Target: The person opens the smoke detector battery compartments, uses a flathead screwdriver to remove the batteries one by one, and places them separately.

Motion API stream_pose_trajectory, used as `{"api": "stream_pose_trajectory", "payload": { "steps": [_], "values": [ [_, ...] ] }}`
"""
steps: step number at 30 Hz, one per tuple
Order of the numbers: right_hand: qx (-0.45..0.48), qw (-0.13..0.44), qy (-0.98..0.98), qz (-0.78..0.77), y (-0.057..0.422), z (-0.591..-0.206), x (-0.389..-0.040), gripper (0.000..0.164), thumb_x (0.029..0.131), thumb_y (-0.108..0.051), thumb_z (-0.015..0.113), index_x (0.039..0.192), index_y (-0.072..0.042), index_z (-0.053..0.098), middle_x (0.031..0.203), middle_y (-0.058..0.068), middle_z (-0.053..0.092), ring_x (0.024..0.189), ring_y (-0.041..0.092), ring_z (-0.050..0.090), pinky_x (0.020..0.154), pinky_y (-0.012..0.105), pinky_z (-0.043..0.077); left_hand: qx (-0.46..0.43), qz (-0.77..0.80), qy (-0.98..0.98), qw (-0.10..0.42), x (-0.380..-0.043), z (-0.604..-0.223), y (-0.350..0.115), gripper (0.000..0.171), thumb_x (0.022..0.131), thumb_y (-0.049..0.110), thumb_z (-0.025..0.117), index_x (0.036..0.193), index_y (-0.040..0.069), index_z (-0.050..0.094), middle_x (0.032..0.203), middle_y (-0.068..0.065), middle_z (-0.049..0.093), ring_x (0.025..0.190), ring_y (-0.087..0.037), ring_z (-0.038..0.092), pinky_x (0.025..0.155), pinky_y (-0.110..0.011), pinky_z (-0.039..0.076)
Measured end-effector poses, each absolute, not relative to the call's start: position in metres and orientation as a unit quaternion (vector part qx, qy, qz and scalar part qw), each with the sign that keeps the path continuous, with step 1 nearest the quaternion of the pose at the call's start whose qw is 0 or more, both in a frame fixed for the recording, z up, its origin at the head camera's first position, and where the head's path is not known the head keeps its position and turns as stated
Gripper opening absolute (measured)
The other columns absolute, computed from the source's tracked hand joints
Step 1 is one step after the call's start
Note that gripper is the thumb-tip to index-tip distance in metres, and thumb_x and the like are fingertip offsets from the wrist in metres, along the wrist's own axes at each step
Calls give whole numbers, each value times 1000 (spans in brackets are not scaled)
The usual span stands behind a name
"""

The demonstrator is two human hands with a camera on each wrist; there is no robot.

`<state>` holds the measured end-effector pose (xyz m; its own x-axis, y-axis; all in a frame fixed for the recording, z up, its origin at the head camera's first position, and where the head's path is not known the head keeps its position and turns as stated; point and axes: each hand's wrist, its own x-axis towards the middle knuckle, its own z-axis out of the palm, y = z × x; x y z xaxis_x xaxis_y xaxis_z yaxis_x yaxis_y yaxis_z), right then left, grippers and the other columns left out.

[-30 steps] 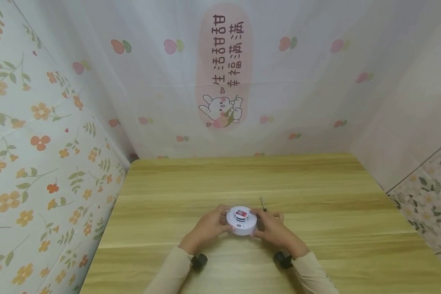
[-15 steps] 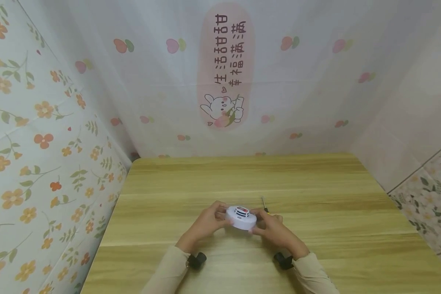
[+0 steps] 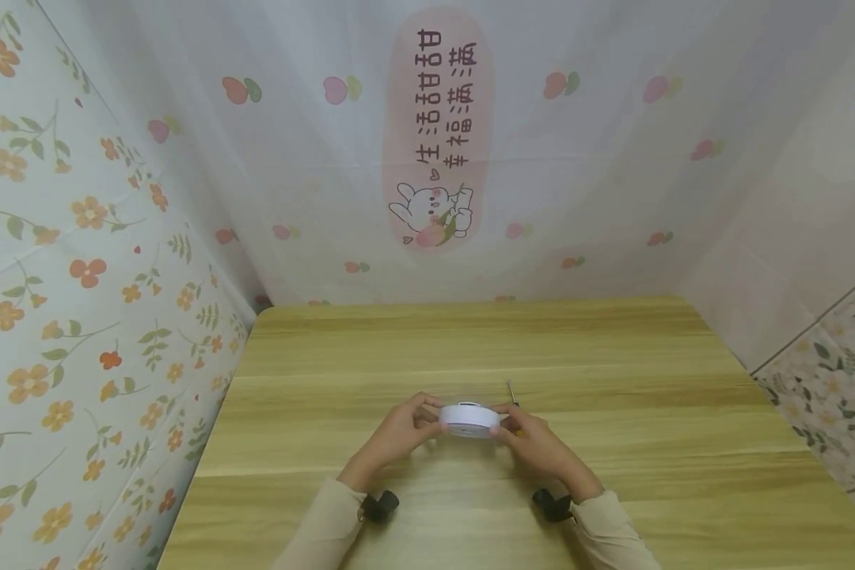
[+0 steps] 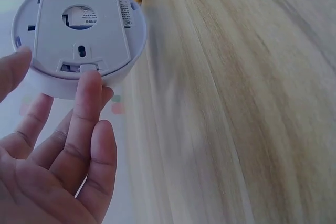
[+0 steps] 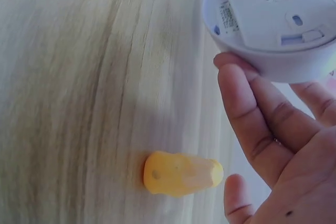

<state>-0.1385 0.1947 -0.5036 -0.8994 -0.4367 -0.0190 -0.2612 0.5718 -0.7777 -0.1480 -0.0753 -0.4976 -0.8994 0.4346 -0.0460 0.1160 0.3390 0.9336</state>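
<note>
Between my two hands is a round white smoke detector point(image 3: 469, 416), tipped so its domed face points away. My left hand point(image 3: 401, 434) pinches one side of its rim and my right hand point(image 3: 537, 446) the other. In the left wrist view, the detector's back point(image 4: 55, 30) shows a flat mounting plate with slots and a round central hole, with a label visible inside. One left fingertip point(image 4: 90, 85) presses at the small tab on the plate's edge. Beside my right hand lies a screwdriver point(image 3: 511, 391) with a yellow-orange handle point(image 5: 181, 173), partly hidden in the head view.
The wood-grain table point(image 3: 356, 348) runs back to a white curtain point(image 3: 584, 174) with printed fruit and lettering. A flowered cloth point(image 3: 114, 317) hangs along the left side. Each wrist carries a black camera point(image 3: 380, 507).
The smoke detector has been tipped: its domed top with the red label faced up earlier, and now its side and underside show towards me. Both hands have kept their grip on it.
</note>
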Motion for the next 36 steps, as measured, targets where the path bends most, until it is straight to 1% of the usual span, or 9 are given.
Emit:
{"api": "stream_pose_trajectory", "payload": {
  "steps": [3,7,10,12,15,17,23,29,36],
  "values": [
    [-195,102,875,-430,195,-503,-138,35,97,-26,58,123,-3,54,95,12,71,89,17,63,72,25,47,163,555,803,144,-148,-499,-75,34,92,24,65,122,9,57,106,-18,71,86,-28,71,73,-34,55],
    [-196,107,861,-457,195,-502,-136,33,97,-22,58,123,-2,53,94,15,72,88,18,64,72,24,46,150,553,808,139,-148,-500,-75,33,93,25,63,122,11,58,95,-17,74,74,-27,69,57,-28,49],
    [-195,109,852,-474,195,-504,-136,32,98,-20,56,123,0,54,95,15,72,85,15,63,71,22,46,148,556,807,138,-149,-501,-76,31,93,22,62,123,14,58,90,-17,74,71,-26,68,47,-24,43],
    [-192,110,850,-477,194,-504,-136,31,99,-20,54,121,1,55,94,14,71,82,10,61,70,21,46,152,560,803,138,-149,-501,-77,32,93,16,61,125,15,58,87,-18,74,70,-26,67,44,-23,41],
    [-185,116,851,-479,194,-505,-135,30,100,-21,52,118,2,57,90,12,69,76,6,56,67,20,46,161,566,795,143,-149,-501,-78,41,90,6,60,128,17,57,85,-19,73,69,-25,67,45,-25,44],
    [-184,118,852,-475,193,-506,-136,30,100,-21,51,116,3,58,87,10,68,75,6,57,67,20,47,165,569,792,149,-148,-502,-78,47,87,1,60,131,18,56,84,-18,73,69,-25,67,49,-27,47],
    [-185,111,864,-456,191,-504,-137,33,101,-22,50,117,5,59,84,7,66,73,8,58,64,20,48,172,568,788,164,-149,-506,-79,52,86,2,65,135,17,54,88,-16,74,73,-26,68,54,-32,51],
    [-169,113,877,-436,189,-504,-138,40,101,-25,49,124,7,57,81,5,66,71,10,60,63,20,49,168,559,794,169,-151,-511,-78,54,87,4,67,138,15,52,93,-16,74,73,-18,67,56,-29,51],
    [-161,126,876,-437,189,-504,-142,45,100,-22,51,134,8,49,72,8,67,65,12,60,56,20,48,180,524,818,153,-154,-514,-76,59,84,3,69,139,13,51,91,-12,75,79,-14,68,62,-23,52]
  ]
}}
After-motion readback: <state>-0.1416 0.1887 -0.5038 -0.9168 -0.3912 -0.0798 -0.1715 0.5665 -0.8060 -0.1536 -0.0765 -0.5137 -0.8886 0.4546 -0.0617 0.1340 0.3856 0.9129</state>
